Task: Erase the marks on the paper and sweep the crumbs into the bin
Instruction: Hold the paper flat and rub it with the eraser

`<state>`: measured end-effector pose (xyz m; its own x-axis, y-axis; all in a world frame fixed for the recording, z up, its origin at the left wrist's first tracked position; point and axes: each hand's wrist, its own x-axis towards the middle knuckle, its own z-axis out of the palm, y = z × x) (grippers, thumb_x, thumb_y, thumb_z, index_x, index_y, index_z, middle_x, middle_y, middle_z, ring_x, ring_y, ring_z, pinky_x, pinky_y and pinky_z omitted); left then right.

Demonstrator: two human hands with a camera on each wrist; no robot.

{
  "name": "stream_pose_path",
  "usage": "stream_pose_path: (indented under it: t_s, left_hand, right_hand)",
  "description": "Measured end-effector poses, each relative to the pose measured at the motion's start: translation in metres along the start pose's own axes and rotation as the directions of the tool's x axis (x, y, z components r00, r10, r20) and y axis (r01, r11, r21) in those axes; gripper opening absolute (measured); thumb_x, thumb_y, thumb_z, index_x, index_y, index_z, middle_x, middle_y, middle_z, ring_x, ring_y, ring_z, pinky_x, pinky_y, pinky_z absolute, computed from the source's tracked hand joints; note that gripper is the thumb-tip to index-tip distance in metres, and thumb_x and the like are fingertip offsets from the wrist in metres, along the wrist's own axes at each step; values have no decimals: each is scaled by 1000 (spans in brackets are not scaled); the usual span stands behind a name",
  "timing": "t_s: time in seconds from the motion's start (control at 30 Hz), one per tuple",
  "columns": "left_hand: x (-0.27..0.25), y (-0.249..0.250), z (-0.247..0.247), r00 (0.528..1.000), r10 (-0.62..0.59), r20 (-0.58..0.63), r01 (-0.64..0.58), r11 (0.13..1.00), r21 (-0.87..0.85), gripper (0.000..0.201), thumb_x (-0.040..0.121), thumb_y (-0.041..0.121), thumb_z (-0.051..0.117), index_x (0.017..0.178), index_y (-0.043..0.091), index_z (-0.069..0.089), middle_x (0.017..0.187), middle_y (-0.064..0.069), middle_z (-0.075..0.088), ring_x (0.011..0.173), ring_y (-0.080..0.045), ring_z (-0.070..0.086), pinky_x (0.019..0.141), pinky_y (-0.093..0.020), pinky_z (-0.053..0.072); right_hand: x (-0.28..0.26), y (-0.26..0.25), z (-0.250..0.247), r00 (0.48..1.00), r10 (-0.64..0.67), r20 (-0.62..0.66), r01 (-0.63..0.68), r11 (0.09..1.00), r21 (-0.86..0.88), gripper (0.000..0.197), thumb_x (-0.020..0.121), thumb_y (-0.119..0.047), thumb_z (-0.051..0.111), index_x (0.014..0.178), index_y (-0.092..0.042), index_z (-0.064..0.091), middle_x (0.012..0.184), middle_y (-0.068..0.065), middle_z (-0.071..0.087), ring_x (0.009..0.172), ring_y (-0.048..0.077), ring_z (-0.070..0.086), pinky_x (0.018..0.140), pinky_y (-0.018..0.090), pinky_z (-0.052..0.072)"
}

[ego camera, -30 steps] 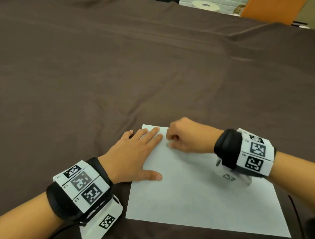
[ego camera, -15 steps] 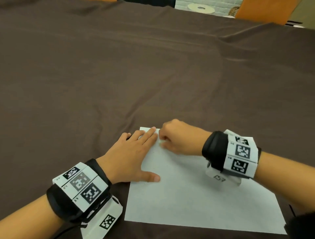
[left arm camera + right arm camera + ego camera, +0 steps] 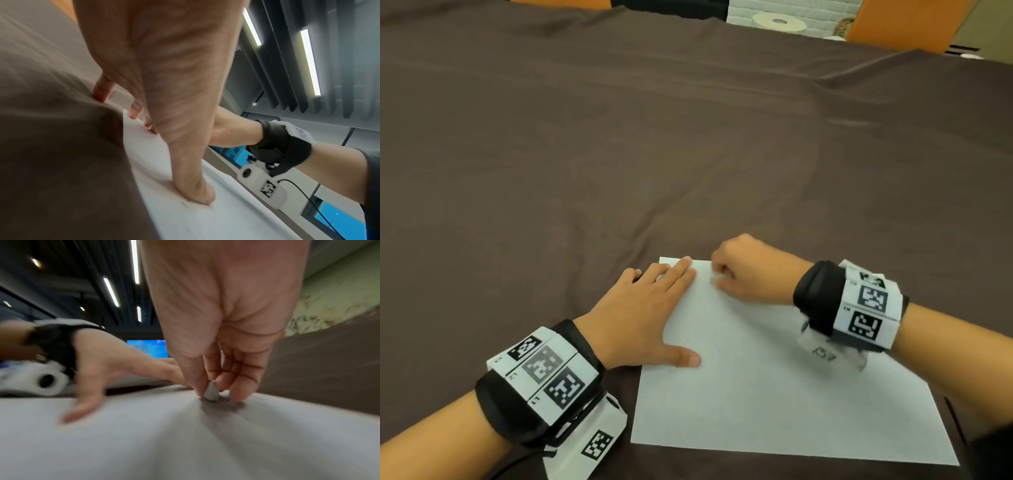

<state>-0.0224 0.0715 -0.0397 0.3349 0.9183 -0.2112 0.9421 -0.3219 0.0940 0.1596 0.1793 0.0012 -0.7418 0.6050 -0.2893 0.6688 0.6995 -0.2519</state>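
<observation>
A white sheet of paper (image 3: 774, 394) lies on the brown tablecloth near me. My left hand (image 3: 650, 315) lies flat on the sheet's left edge, fingers straight and thumb spread, pressing it down; the left wrist view shows the thumb (image 3: 197, 193) on the paper (image 3: 185, 216). My right hand (image 3: 750, 270) pinches a small grey-white eraser (image 3: 210, 392) between thumb and fingers and holds its tip on the paper (image 3: 185, 443) near the far left corner. Faint marks show beside the left thumb (image 3: 688, 359). No bin is in view.
Brown wrinkled tablecloth (image 3: 654, 154) covers the whole table ahead. An orange chair back (image 3: 907, 24) and a round white disc (image 3: 779, 21) lie beyond the far edge. Both wrists carry black bands with white tag blocks (image 3: 544, 373).
The right hand with the eraser has shifted slightly left and forward along the sheet's far edge, closer to the left fingertips. The left hand stays flat on the paper.
</observation>
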Motion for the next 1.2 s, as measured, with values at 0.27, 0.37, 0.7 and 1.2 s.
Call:
stream_pose_path:
  t_s: [0.27, 0.37, 0.7, 1.2]
  left_hand:
    - [1, -1, 0, 1000, 13, -5, -13, 999, 38, 119, 66, 94, 29, 156, 23, -1, 164, 5, -12, 145, -19, 12, 110, -39, 25]
    - [1, -1, 0, 1000, 20, 9, -20, 999, 43, 120, 62, 94, 22, 156, 23, -2, 164, 4, -12, 144, -19, 12, 110, -39, 26]
    - [1, 0, 3, 1000, 10, -2, -10, 999, 46, 117, 70, 92, 36, 156, 24, -3, 163, 5, -13, 145, -18, 10, 112, -38, 23]
    - [0, -1, 1, 1000, 19, 17, -20, 998, 57, 118, 65, 94, 21, 156, 24, -7, 163, 5, -16, 146, -18, 9, 113, -39, 22]
  right_hand:
    - [-15, -9, 12, 1000, 1, -3, -1, 1000, -24, 20, 88, -28, 52, 76, -13, 47, 78, 5, 54, 69, 28, 51, 56, 32, 38]
    - [-7, 6, 2, 991, 128, -48, -128, 992, 6, 20, 91, -28, 49, 84, -10, 48, 77, 4, 49, 67, 28, 49, 50, 30, 31]
    - [-7, 7, 7, 974, 204, -102, -197, 978, 68, 21, 94, -27, 46, 94, -7, 47, 88, 11, 55, 74, 33, 53, 59, 32, 37]
    - [-13, -5, 21, 989, 122, -86, -119, 992, 43, 22, 94, -32, 48, 91, -10, 46, 78, 6, 53, 69, 29, 51, 56, 33, 39]
